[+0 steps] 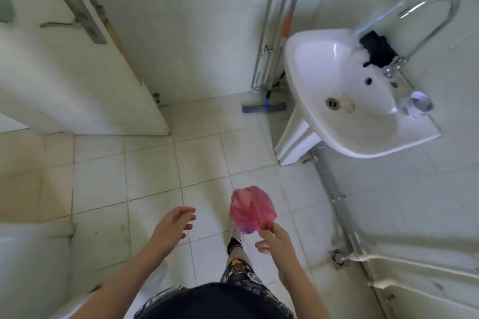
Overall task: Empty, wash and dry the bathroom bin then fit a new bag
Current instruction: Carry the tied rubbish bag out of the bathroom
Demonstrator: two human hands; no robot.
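The right hand [272, 237] pinches a pink plastic bag [251, 211] above the tiled floor [108, 168]; the left hand [174, 223] hovers beside it, fingers spread, left of the sink [305, 59].

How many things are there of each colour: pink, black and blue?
Pink: 1, the pink bag the right hand touches
Black: 1, the black cloth on the sink rim
Blue: 1, the blue-jointed floor wiper
Total: 3

Mop head [264, 107] on tiled floor [145, 163]
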